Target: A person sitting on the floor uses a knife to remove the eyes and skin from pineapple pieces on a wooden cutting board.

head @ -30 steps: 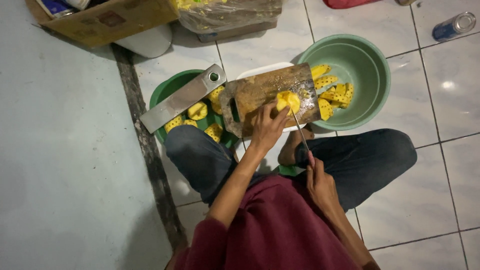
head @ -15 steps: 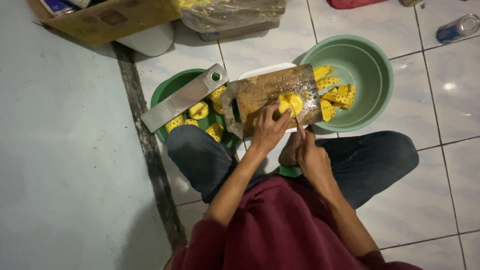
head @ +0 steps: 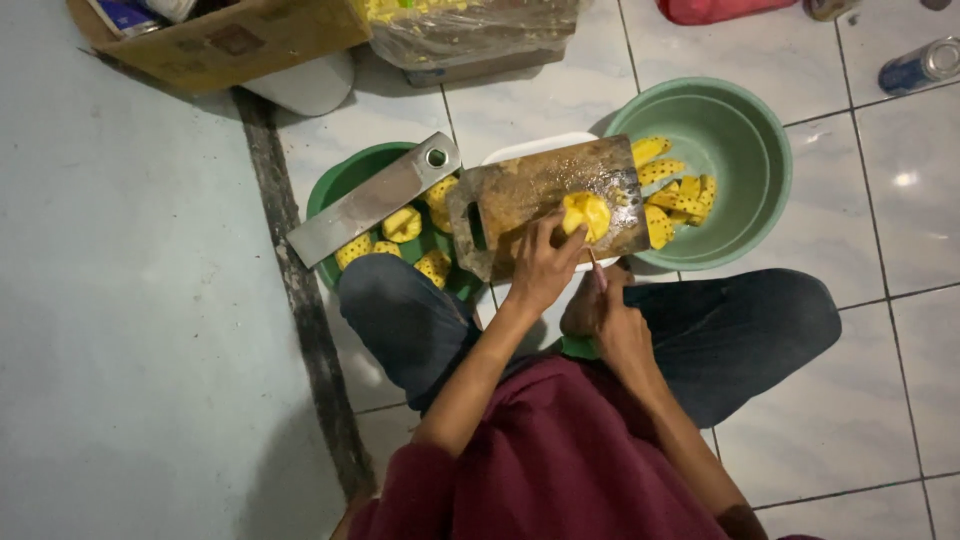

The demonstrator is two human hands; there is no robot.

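I sit cross-legged on a tiled floor with a wooden cutting board (head: 530, 190) in front of me. My left hand (head: 540, 265) steadies a yellow pineapple piece (head: 585, 213) on the board. Just to its right, my right hand (head: 615, 320) grips a thin knife (head: 594, 268) whose blade points up toward the fruit. Cut pineapple slices (head: 675, 195) lie in a light green basin (head: 760, 150) right of the board. Peeled pineapple chunks (head: 400, 225) sit in a darker green basin (head: 345, 180) on the left.
A long flat metal blade (head: 370, 200) rests across the dark green basin. A cardboard box (head: 230, 40) and a plastic bag of fruit (head: 470, 30) stand at the back. A can (head: 920, 65) lies far right. Grey concrete (head: 130, 300) lies left.
My right hand has moved up and left with the knife, closer to the board and the pineapple piece. My left hand stays on the fruit.
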